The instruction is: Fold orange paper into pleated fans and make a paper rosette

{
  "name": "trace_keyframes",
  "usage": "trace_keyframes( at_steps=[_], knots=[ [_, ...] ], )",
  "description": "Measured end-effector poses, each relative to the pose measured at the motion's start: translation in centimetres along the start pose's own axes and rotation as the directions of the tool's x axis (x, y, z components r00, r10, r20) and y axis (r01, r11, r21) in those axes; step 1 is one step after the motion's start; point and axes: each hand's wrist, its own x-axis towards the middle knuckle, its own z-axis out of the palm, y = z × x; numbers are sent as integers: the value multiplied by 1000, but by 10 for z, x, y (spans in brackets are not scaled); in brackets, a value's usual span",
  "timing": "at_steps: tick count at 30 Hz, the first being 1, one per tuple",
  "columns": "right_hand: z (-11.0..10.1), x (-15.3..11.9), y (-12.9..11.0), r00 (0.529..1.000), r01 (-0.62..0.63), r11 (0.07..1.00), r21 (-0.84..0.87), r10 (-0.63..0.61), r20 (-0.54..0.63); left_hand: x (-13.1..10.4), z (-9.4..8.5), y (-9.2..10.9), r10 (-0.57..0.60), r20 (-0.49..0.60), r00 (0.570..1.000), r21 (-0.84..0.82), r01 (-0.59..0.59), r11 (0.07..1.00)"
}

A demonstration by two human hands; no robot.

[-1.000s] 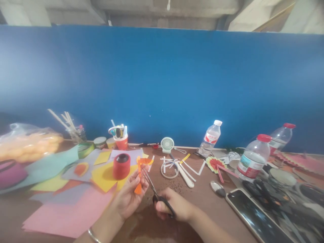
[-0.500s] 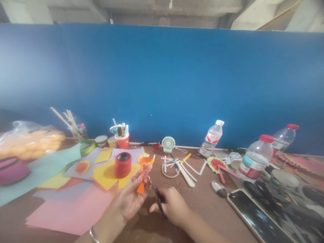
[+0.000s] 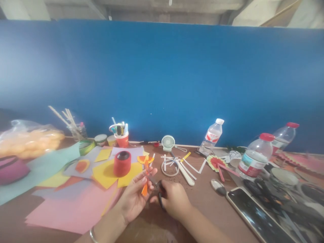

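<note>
Between the thumb and fingers of my left hand (image 3: 136, 195) is a pleated strip of orange paper (image 3: 144, 189), held upright near its middle. My right hand (image 3: 174, 199) is closed on black-handled scissors (image 3: 161, 199), whose blades reach toward the paper at my left fingertips. Whether the blades touch the paper I cannot make out. Just beyond the held strip lies an orange and yellow paper fan piece (image 3: 141, 159), partly behind it. A red spool of thread (image 3: 122, 164) stands to the left on yellow paper (image 3: 103, 177).
Pink paper sheets (image 3: 68, 216) spread at the left. A small fan (image 3: 168, 143), white paper strips (image 3: 187, 163) and a water bottle (image 3: 212, 135) stand or lie behind my hands. A phone (image 3: 255, 212), a spoon (image 3: 218, 186) and another bottle (image 3: 257, 158) are at the right.
The orange paper strip has tilted and shifted slightly right in my left hand. The scissors and my right hand have turned a little, with the blades now pointing across toward the paper.
</note>
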Motion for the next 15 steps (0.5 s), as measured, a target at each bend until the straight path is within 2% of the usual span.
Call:
trace_keyframes(
  at_steps=[6, 15],
  knots=[
    [-5, -1, -4, 998, -20, 992, -127, 11, -70, 1, 0, -2, -17, 2, 1000, 61, 17, 998],
    [-8, 0, -4, 999, -36, 987, -155, 32, -28, 2, 2, -5, -28, 12, 1000, 78, 27, 997]
  ],
)
